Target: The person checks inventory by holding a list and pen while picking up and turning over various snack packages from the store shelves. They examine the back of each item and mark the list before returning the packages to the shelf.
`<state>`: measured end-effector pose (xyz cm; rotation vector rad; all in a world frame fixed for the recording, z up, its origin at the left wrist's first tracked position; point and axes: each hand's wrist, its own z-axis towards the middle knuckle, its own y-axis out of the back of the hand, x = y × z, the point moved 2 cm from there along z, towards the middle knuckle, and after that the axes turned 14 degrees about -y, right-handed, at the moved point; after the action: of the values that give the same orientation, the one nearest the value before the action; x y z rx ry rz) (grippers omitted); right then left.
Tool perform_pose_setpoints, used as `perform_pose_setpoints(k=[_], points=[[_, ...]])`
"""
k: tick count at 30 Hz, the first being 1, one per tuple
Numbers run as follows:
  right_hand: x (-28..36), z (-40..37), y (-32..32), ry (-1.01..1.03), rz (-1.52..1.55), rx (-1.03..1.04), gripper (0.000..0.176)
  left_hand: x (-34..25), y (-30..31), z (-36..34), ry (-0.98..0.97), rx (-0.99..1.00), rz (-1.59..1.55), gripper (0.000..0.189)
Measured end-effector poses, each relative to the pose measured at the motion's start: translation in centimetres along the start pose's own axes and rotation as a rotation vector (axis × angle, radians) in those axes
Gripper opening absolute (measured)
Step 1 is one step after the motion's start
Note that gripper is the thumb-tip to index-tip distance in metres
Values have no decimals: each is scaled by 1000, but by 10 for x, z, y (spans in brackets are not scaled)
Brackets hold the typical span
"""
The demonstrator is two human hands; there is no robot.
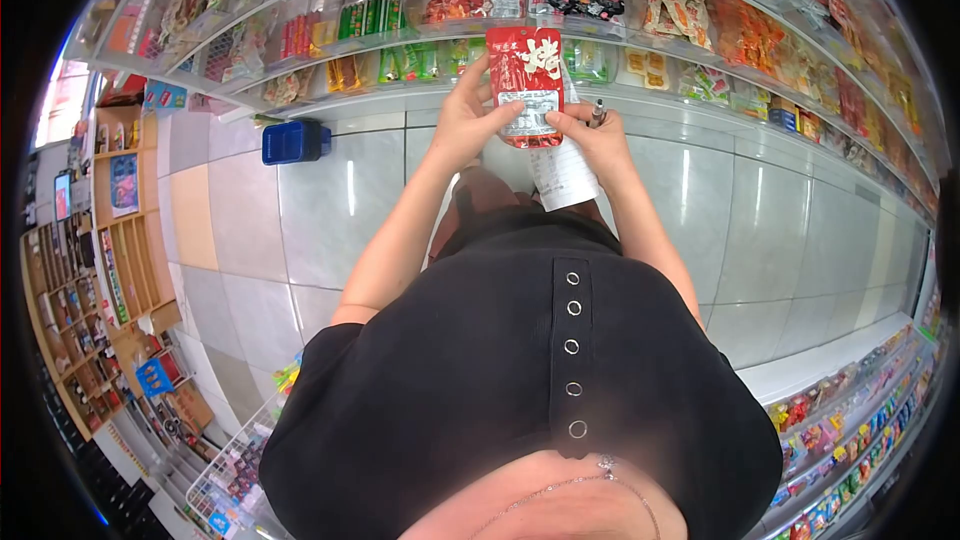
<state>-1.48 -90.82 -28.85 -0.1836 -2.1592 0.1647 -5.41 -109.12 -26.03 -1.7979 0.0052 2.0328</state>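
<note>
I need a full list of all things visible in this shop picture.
red foil snack packet: one, red with white label, between both hands
white paper slip: one, white, under the right hand
slim dark pen: one, dark, in the right hand
blue plastic basket: one, blue, on the floor near the shelf
shelves of snack packets: several, mixed colours, top and right
wooden display rack: one, light brown, far left
grey floor tiles: many, pale grey, middle
black top: one, black, on the person
left hand: one, grips the packet's left edge
right hand: one, holds pen and slip
</note>
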Motion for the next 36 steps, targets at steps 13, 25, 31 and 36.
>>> perform_pose_setpoints(k=[13,25,31,36], points=[[4,-26,10,86,-22,-27,15,7,-15,-11,-56,106,67,83],[5,-25,16,262,-143,28,16,7,-19,-18,-73,80,37,74],[7,-23,13,263,-269,85,15,3,-16,9,-48,-143,0,56],[6,-20,9,214,-191,125,13,8,-15,23,-8,-185,77,41]])
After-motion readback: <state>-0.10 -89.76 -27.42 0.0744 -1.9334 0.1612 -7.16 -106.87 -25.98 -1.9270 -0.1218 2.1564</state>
